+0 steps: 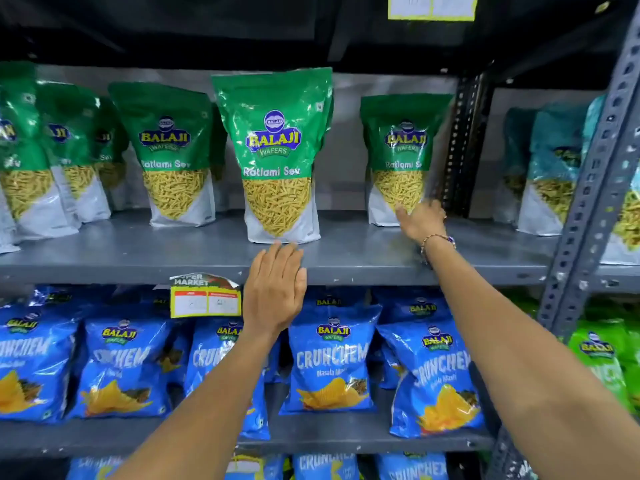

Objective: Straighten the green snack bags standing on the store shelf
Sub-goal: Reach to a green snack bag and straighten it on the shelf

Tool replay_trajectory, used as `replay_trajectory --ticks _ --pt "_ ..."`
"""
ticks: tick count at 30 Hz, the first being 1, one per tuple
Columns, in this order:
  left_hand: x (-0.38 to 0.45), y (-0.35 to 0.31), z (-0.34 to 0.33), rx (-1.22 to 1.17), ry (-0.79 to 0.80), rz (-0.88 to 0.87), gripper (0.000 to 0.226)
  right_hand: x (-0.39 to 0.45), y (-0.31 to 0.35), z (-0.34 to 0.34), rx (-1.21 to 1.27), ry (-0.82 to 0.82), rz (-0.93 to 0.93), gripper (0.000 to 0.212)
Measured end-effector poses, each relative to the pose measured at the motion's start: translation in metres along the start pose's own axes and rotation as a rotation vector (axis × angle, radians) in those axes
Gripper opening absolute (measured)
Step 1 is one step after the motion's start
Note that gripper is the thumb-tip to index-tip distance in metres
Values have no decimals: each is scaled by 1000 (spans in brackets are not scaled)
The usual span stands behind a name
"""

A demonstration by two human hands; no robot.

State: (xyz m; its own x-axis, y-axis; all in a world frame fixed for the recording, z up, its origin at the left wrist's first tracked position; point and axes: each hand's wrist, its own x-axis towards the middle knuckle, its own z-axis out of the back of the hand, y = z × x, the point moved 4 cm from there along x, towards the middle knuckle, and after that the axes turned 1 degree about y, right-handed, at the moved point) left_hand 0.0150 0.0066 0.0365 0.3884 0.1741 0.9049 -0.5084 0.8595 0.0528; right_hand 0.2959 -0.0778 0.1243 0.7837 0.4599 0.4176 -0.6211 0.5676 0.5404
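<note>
A: Position of the bags?

B: Green bags stand along the shelf (pixel 346 251), long axis upright. The centre bag (pixel 277 157) sits forward of the row; the right bag (pixel 401 157) stands further back.

A: Hands?

B: Left hand (pixel 275 289) flat, fingers (pixel 280 258) pressed together, pinching nothing, tips just below the centre bag's base; the bag lies at 12 o'clock from them. Right hand (pixel 420 220) reaches to the right bag's lower corner, fingers loosely spread (contact blurred, cannot confirm).

A: Nearer hand?

B: Each to its own bag. Judgement: the right bag is next.
</note>
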Motion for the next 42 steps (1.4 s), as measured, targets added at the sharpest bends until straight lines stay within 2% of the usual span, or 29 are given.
replay_trajectory --ticks 3,5,6,7,15,23,28,35,42 --pt "1 6 -1 -9 -50 24 43 10 9 0 139 53 -37 89" --pt "35 -23 -61 51 -102 31 44 92 -10 -2 251 74 -30 105" --pt "39 -18 -63 43 -44 79 45 94 -8 -7 265 107 -43 112" --pt "40 -17 -63 63 -57 83 46 98 -7 -14 269 120 -59 117" --pt "26 -15 -55 90 -80 29 49 89 -1 -32 321 128 -193 138" --pt "24 -8 -60 141 -162 -6 46 101 11 -37 460 32 -272 136" --pt "24 -7 -63 158 -193 -30 46 102 12 -35 458 -38 -319 131" --pt "22 -6 -64 150 -196 -27 45 97 9 -29 491 -57 -317 124" --pt "20 -7 -63 142 -170 -19 44 81 8 -22 503 -37 -293 128"
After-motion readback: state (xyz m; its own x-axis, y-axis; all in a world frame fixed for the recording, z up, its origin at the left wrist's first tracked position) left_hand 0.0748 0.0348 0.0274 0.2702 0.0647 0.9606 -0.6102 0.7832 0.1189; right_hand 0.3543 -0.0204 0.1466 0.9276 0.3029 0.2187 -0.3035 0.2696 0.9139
